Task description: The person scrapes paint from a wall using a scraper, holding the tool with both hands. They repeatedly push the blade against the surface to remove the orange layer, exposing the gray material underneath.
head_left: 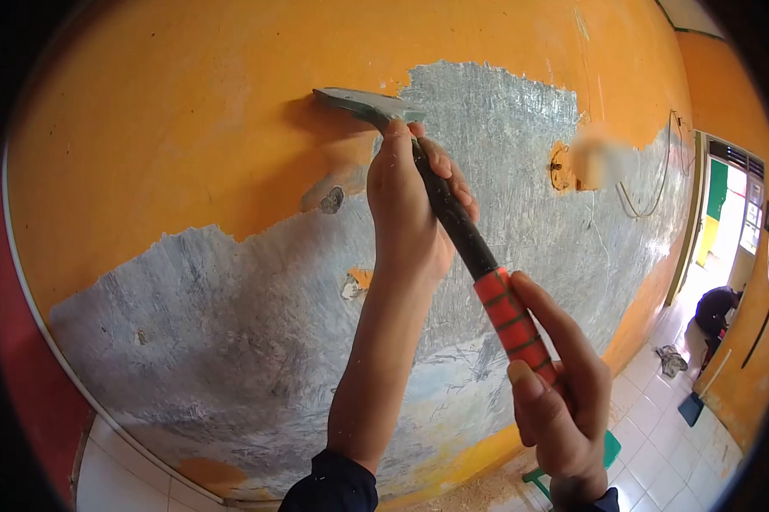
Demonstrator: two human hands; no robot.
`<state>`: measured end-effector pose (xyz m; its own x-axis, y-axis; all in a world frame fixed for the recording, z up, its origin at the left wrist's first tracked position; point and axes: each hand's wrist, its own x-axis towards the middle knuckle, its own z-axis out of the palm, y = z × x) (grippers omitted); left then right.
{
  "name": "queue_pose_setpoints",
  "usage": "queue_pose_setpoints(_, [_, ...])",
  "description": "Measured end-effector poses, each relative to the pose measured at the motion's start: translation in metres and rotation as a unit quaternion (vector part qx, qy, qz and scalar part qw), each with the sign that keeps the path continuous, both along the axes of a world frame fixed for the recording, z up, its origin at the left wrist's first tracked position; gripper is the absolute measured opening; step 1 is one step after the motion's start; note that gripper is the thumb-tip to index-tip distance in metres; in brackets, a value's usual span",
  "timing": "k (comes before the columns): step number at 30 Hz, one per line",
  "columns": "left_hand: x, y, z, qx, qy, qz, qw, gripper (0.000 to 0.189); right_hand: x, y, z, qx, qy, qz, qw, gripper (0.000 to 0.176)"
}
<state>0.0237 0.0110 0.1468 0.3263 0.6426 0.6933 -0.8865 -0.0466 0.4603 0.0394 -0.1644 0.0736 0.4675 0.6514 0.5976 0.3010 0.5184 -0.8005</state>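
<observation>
A scraper with a grey metal head (363,101), a black shaft (461,222) and a red, green-striped grip (512,320) slants across the view. High on the shaft, just below the head, my left hand (410,192) is closed, its thumb reaching up to the metal. Lower down, my right hand (564,392) grips the red end, with the index finger stretched along it. The head lies close over the orange paint (188,145) of the wall, beside the upper edge of a bared grey patch (504,128).
A hole with wires (562,166) and a hanging cable (649,209) mark the wall at right. Below stands a green stool (611,448) on white tiles with debris. Farther right are a broom (693,408), a cloth (671,361), a crouching person (716,311) and a doorway (717,222).
</observation>
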Motion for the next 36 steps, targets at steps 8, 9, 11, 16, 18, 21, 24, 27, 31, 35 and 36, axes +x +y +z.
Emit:
queue_pose_setpoints(8, [0.0,0.002,0.003,0.001,-0.001,0.004,1.0,0.026,0.007,0.0,-0.001,0.002,-0.017,0.022,1.0,0.066])
queue_pose_setpoints(9, [-0.001,0.002,0.003,-0.008,0.007,0.001,1.0,0.029,0.01,0.0,-0.006,0.0,-0.015,0.023,1.0,0.066])
queue_pose_setpoints(11, [-0.005,0.001,-0.01,-0.011,0.017,-0.004,1.0,0.028,0.019,0.0,-0.016,0.024,-0.094,0.03,0.995,0.066])
queue_pose_setpoints(16, [-0.003,0.002,0.004,-0.01,-0.013,-0.008,1.0,0.021,0.012,0.002,-0.008,0.002,-0.06,0.03,0.998,0.066])
queue_pose_setpoints(18, [-0.005,0.0,-0.009,-0.008,0.001,-0.01,1.0,0.02,0.011,0.005,-0.011,0.019,-0.05,0.04,0.998,0.066])
queue_pose_setpoints(21, [-0.004,0.002,-0.005,0.004,0.009,-0.007,1.0,0.02,0.011,0.011,-0.012,0.032,-0.062,0.024,0.997,0.066])
queue_pose_setpoints(24, [-0.002,0.002,0.006,-0.007,-0.005,-0.014,1.0,0.023,0.012,0.01,-0.014,0.029,-0.067,0.015,0.997,0.066])
queue_pose_setpoints(27, [-0.005,0.0,-0.01,0.016,0.015,-0.03,0.999,0.022,0.02,0.007,-0.014,0.024,-0.09,0.066,0.993,0.058])
queue_pose_setpoints(31, [0.003,0.007,0.016,0.017,-0.004,-0.006,1.0,0.021,0.022,0.005,-0.008,0.016,-0.081,0.107,0.991,0.054])
queue_pose_setpoints(35, [-0.001,0.001,0.001,0.002,0.041,-0.02,0.999,0.025,0.028,0.005,-0.012,0.074,-0.112,0.117,0.984,0.054])
queue_pose_setpoints(36, [0.0,0.003,0.005,0.035,0.034,-0.005,0.999,0.026,0.029,0.005,-0.011,0.069,-0.143,0.106,0.982,0.054])
